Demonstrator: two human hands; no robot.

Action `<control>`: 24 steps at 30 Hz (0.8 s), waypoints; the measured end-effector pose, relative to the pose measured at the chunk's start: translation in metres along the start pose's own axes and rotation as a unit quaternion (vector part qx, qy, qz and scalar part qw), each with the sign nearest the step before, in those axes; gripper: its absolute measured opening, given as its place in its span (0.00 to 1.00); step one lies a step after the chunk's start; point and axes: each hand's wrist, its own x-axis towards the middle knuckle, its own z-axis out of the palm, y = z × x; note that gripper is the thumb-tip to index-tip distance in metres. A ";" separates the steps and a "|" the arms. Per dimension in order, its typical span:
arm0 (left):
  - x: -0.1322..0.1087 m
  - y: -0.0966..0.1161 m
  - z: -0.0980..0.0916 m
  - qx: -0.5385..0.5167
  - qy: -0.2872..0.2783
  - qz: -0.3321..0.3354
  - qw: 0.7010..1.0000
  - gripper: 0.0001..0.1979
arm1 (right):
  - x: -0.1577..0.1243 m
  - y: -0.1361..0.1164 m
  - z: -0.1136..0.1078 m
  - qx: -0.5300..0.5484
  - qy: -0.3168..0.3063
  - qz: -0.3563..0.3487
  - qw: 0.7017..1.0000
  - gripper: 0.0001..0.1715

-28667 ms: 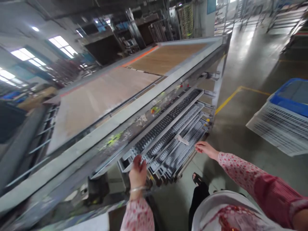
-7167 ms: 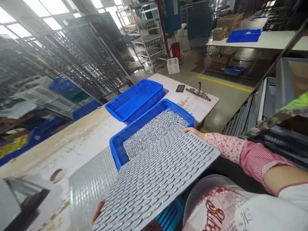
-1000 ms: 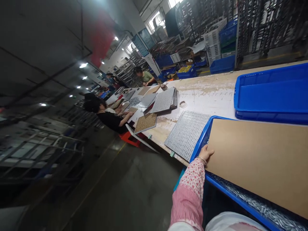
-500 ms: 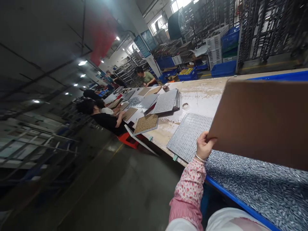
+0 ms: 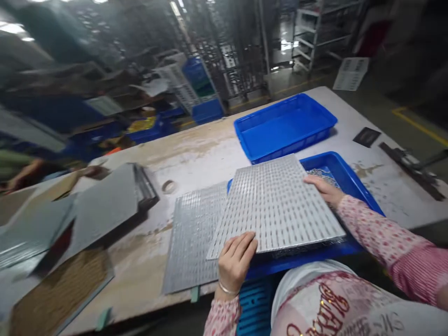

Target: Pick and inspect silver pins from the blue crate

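A pale grey board (image 5: pixel 273 205) with rows of small slot-like marks is held tilted between my hands, above a blue tray (image 5: pixel 360 186). My left hand (image 5: pixel 235 261) is closed on its near left edge, fingers on top. My right hand (image 5: pixel 324 189) grips the right edge. Small shiny metal pieces (image 5: pixel 324 175) show in the tray beyond the board; the rest of them is mostly hidden under it. A similar slotted grey board (image 5: pixel 192 238) lies flat on the table to the left, partly beneath the held one.
An empty-looking blue tray (image 5: pixel 287 126) stands behind on the table (image 5: pixel 199 154). Leftward are a tape roll (image 5: pixel 169 186), stacked grey boards (image 5: pixel 108 200) and a brown-faced board (image 5: pixel 66 289). A dark metal bar (image 5: pixel 413 170) lies at the right. Another person's arm (image 5: pixel 24 172) is at far left.
The view has swung right. Earlier a board showed its plain brown face, raised in my left hand over the metal pieces; now a slotted grey face is up, lower, with my right hand visible on it.
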 end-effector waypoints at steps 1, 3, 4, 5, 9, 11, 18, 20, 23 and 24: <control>-0.012 0.000 0.010 -0.004 0.001 -0.008 1.000 0.14 | -0.003 0.006 -0.005 0.023 0.002 0.015 1.000 0.15; -0.036 0.006 0.027 0.011 -0.015 -0.044 0.999 0.14 | -0.002 0.024 -0.006 0.065 -0.003 0.035 0.997 0.20; -0.046 0.011 0.033 0.026 -0.023 -0.081 0.996 0.15 | 0.001 0.033 -0.003 0.079 -0.005 0.036 0.996 0.23; -0.055 0.017 0.038 0.038 -0.026 -0.131 0.990 0.16 | 0.004 0.043 -0.001 0.087 -0.003 0.033 0.996 0.24; -0.075 0.046 0.053 0.028 0.074 -0.400 0.913 0.25 | 0.009 0.065 0.002 0.102 0.012 0.029 0.994 0.24; -0.076 0.059 0.058 -0.024 0.169 -0.534 0.828 0.31 | 0.009 0.068 0.001 0.099 0.018 0.028 0.994 0.24; -0.058 0.077 0.068 -0.436 0.269 -0.741 0.434 0.23 | 0.003 0.085 0.012 0.091 0.009 0.009 0.996 0.24; -0.053 0.077 0.067 -0.476 0.255 -0.745 0.390 0.20 | 0.001 0.089 0.024 0.100 -0.007 0.014 0.995 0.26; -0.052 0.067 0.058 -0.458 0.284 -0.736 0.409 0.23 | -0.002 0.092 0.047 0.115 -0.036 0.011 0.993 0.26; -0.055 0.060 0.053 -0.446 0.299 -0.725 0.431 0.24 | -0.002 0.091 0.055 0.120 -0.047 0.010 0.992 0.26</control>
